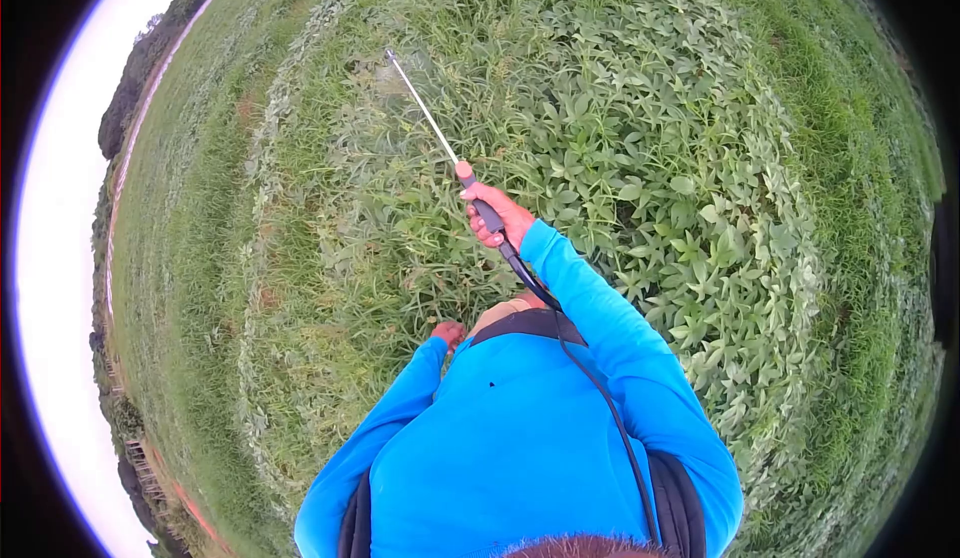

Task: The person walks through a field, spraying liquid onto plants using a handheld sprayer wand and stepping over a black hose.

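My right hand (500, 215) is wrapped round the dark handle of a spray wand (427, 113), which points up and to the left over the plants. A faint mist shows near its tip. From the handle a black hose (612, 408) runs back over my blue sleeve and shirt. My left hand (451, 334) hangs low beside my waist, close to the grass; its fingers are too small and partly hidden to make out.
Broad-leaved crop plants (700, 218) grow thickly on the right. Tall grass and weeds (350, 228) stand ahead and to the left. Dark straps lie at my sides. Trees (140, 88) line the far left edge.
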### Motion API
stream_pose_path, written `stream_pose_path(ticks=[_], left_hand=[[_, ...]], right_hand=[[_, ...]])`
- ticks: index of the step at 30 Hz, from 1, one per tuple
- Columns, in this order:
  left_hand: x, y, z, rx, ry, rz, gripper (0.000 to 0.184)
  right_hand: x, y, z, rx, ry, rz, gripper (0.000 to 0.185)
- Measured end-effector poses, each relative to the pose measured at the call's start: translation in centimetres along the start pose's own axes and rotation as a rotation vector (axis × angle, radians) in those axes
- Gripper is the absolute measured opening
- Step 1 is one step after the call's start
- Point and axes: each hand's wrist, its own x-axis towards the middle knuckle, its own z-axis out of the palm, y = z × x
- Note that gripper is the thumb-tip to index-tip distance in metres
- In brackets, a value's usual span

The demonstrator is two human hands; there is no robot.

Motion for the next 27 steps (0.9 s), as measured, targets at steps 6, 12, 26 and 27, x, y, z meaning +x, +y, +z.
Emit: stream_pose_path(ticks=[6,12,26,27], left_hand=[[3.2,3.4,1.1,0.256,0.022,0.333,0.034],[3.6,7.3,1.7,0.273,-0.007,0.313,0.036],[11.6,16.5,3.3,0.477,-0.055,0.281,0.044],[12.0,17.7,3.3,0.479,-0.065,0.296,0.044]], right_hand=[[-4.4,-1.3,-2.6,0.046,0.094,0.011,0.039],[-8.5,-1.2,-5.4,0.16,0.106,0.004,0.036],[-16.3,-4.9,-9.7,0.258,0.476,-0.281,0.025],[-16.4,-5.7,-10.0,0.293,0.505,-0.281,0.024]])
